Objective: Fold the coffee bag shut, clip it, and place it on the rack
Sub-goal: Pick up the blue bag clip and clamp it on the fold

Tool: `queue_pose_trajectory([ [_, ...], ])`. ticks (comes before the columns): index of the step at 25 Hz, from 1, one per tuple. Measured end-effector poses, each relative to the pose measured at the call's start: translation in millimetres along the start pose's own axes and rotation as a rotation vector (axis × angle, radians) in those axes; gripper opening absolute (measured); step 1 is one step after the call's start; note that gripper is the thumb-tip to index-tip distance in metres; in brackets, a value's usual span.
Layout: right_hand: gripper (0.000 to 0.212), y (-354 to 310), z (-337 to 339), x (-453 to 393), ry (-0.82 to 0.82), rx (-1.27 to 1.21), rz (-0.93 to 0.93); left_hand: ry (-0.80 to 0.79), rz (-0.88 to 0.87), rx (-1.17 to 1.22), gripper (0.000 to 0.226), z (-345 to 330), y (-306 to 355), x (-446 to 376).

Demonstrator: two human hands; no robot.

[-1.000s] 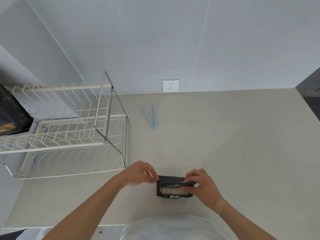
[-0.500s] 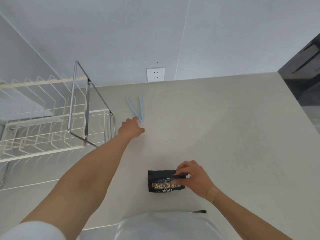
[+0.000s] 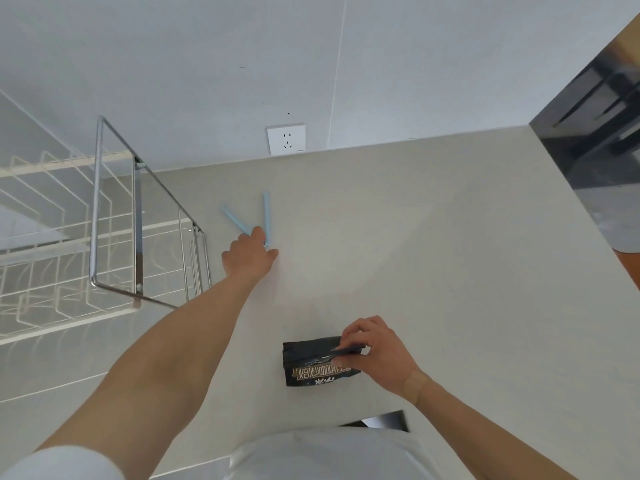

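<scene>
A small black coffee bag [image 3: 311,365] with pale lettering lies flat on the grey counter near me. My right hand [image 3: 377,353] pinches its folded top edge and holds it down. A light blue clip [image 3: 266,216], spread in a V, lies farther back on the counter. My left hand [image 3: 247,258] is stretched out to it, fingers over the hinge end of the clip; whether the fingers have closed on it cannot be told. The white wire rack [image 3: 69,237] with a chrome frame stands at the left.
A white wall socket [image 3: 286,138] sits on the wall behind the clip. The counter's right edge [image 3: 585,237] drops to a dark floor area. A dark gap [image 3: 384,420] shows at the counter's near edge by my body.
My left hand let go of the bag and reached back to the blue clip, now touching its hinge end. My right hand stayed on the bag's fold.
</scene>
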State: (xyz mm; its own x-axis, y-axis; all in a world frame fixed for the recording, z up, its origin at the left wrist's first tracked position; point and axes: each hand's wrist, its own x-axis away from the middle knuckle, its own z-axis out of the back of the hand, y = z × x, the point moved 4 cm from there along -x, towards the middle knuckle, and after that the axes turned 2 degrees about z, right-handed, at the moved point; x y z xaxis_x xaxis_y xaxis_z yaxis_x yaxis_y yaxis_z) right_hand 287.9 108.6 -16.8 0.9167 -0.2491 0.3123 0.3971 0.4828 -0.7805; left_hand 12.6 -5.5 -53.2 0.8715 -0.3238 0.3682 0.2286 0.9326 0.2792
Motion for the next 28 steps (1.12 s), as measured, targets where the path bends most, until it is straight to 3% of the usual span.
queue_pose_trajectory([
  [13, 0.012, 1, -1, 2, 0.002, -0.053, -0.043, 0.158, -0.106, -0.158, 0.019, -29, -33, 61],
  [16, 0.009, 1, -2, 4, 0.011, -0.083, -0.066, 0.205, -0.041, 0.093, 0.019, -23, -39, 76],
  [20, 0.021, 4, -6, 7, 0.065, -0.285, -0.145, 0.302, -0.054, 0.564, 0.012, -7, -43, 126],
  [23, 0.018, 8, -11, 7, 0.084, -0.358, -0.185, 0.252, -0.112, 0.834, 0.026, 8, -53, 169],
  [28, 0.019, 14, -14, 4, 0.091, -0.442, -0.217, 0.076, -0.259, 0.871, 0.023, 24, -66, 217],
])
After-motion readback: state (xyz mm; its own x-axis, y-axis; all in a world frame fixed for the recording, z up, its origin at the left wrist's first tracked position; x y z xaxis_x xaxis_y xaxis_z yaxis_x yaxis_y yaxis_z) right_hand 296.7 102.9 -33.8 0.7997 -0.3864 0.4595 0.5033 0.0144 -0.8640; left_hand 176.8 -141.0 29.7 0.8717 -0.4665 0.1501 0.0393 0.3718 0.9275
